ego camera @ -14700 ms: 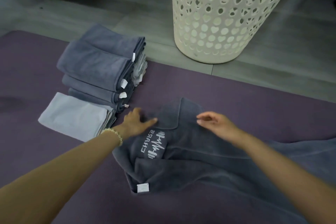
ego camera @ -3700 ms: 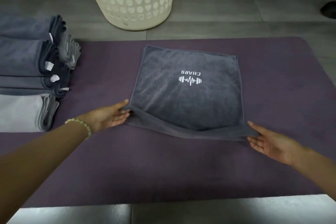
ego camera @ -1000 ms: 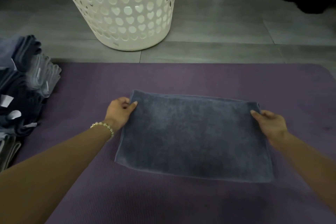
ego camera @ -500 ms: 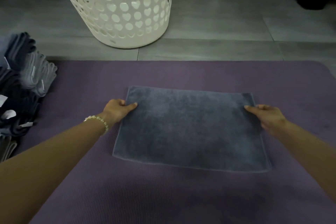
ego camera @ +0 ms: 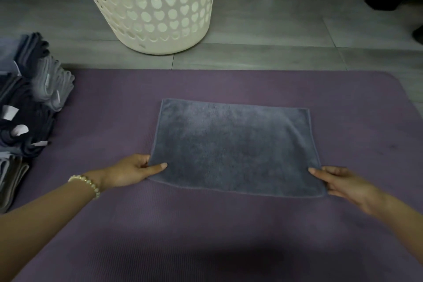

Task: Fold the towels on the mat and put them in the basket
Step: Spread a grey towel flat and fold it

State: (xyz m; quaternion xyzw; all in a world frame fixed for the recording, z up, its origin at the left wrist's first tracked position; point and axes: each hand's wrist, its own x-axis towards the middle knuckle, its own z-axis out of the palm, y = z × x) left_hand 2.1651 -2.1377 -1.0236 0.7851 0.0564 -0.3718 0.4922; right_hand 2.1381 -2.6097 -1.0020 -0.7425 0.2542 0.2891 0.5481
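Left hand and right hand are pinching a folded towel's near corners.
The towel is lying flat mid-mat, thumbs pressing on top; the basket is standing beyond the far edge.

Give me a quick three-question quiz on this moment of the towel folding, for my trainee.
1. Multiple choice: where do the left hand and right hand hold the grey towel? A) its far corners B) its near corners C) its middle
2. True or false: the basket stands on the floor, off the mat.
3. Fill in: the stack of folded towels lies on the person's ___ side.
Key: 1 B; 2 true; 3 left.
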